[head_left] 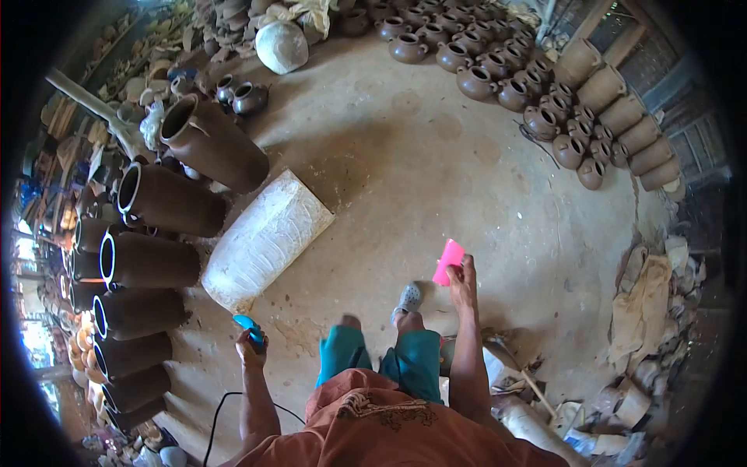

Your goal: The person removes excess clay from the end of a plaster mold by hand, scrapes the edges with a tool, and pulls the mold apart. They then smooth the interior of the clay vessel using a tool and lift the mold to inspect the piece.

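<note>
My left hand is wrapped round a small teal object, whose exact kind I cannot make out. It is held just below the lower end of a large whitish, rounded form lying on the floor. Out in front on the right, my right hand grips a flat bright pink piece between thumb and fingers, above bare concrete. The two hands are well apart, on either side of my knees.
Tall brown jars line the left side. Many small round pots stand at the back right, beside tall tan vessels. A white round object sits at the back. A black cable curves at lower left; sacks lie right.
</note>
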`<control>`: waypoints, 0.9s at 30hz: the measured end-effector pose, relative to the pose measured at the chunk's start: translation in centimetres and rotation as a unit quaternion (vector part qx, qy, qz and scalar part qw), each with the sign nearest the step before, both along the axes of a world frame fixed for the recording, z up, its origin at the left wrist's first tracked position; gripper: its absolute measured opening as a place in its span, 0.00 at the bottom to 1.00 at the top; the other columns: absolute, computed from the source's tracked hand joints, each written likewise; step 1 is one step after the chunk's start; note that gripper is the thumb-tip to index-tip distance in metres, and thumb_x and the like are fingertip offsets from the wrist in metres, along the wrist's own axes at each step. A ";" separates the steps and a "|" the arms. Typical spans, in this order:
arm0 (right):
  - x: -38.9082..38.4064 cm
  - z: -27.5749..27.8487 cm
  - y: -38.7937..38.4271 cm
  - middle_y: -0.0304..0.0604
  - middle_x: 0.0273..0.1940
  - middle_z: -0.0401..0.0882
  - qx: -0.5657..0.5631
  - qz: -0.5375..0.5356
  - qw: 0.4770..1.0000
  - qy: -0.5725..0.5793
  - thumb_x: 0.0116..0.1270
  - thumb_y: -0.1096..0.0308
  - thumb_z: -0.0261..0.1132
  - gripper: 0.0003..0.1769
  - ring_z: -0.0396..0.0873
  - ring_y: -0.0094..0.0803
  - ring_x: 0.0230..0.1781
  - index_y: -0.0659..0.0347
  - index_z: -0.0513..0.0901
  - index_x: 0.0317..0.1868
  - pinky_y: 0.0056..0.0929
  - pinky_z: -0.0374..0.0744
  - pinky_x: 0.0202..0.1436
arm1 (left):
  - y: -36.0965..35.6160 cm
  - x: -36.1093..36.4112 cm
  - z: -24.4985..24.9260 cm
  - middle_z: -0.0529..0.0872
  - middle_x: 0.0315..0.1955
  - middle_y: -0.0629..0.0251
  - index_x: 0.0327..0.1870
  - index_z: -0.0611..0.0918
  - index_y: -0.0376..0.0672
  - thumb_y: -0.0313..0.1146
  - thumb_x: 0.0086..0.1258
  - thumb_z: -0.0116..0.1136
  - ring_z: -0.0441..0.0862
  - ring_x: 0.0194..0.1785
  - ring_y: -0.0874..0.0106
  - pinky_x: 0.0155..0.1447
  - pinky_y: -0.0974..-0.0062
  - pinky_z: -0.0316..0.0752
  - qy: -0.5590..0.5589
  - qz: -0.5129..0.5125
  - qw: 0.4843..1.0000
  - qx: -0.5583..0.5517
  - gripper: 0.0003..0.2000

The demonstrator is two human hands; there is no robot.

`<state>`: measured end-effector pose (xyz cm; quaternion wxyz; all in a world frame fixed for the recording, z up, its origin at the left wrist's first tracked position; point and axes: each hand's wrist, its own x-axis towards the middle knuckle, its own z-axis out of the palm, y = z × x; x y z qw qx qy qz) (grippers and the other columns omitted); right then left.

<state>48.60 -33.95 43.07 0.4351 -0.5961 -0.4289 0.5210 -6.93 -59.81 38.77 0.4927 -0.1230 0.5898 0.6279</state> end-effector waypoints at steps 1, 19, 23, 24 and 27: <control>-0.3 -0.3 2.9 0.45 0.55 0.86 -0.010 0.013 1.000 -0.008 0.77 0.75 0.62 0.15 0.85 0.29 0.52 0.58 0.73 0.60 0.34 0.84 0.53 | -0.4 1.2 -1.2 0.90 0.37 0.66 0.48 0.84 0.46 0.42 0.74 0.58 0.86 0.36 0.69 0.43 0.67 0.81 -0.024 0.057 0.998 -0.010 0.12; -28.9 -25.0 45.3 0.49 0.50 0.90 -0.058 0.376 0.921 -0.084 0.72 0.85 0.56 0.21 0.89 0.36 0.53 0.68 0.78 0.64 0.35 0.86 0.58 | 38.1 0.9 -14.6 0.81 0.59 0.69 0.75 0.71 0.48 0.38 0.76 0.67 0.81 0.59 0.72 0.58 0.59 0.81 0.168 0.158 0.972 -0.039 0.28; -35.5 -37.2 48.2 0.48 0.50 0.90 -0.054 0.413 0.905 -0.085 0.71 0.82 0.58 0.21 0.89 0.36 0.52 0.66 0.79 0.64 0.35 0.85 0.58 | 47.0 1.1 -17.7 0.80 0.59 0.68 0.74 0.73 0.43 0.37 0.76 0.68 0.78 0.61 0.77 0.61 0.74 0.75 0.171 0.150 0.967 -0.110 0.28; -36.7 -40.1 49.1 0.48 0.50 0.90 -0.060 0.422 0.901 -0.088 0.71 0.82 0.58 0.21 0.89 0.36 0.52 0.66 0.79 0.64 0.35 0.85 0.58 | 48.7 1.3 -18.3 0.81 0.52 0.73 0.63 0.78 0.45 0.36 0.78 0.65 0.77 0.54 0.81 0.57 0.76 0.73 0.172 0.089 0.977 -0.088 0.17; -38.6 -47.7 52.2 0.44 0.49 0.89 -0.076 0.361 0.929 0.012 0.70 0.82 0.58 0.21 0.88 0.33 0.49 0.65 0.79 0.63 0.32 0.83 0.56 | 51.6 3.4 -24.5 0.84 0.41 0.76 0.52 0.85 0.44 0.33 0.81 0.62 0.77 0.46 0.84 0.53 0.79 0.71 0.162 -0.038 0.986 -0.028 0.06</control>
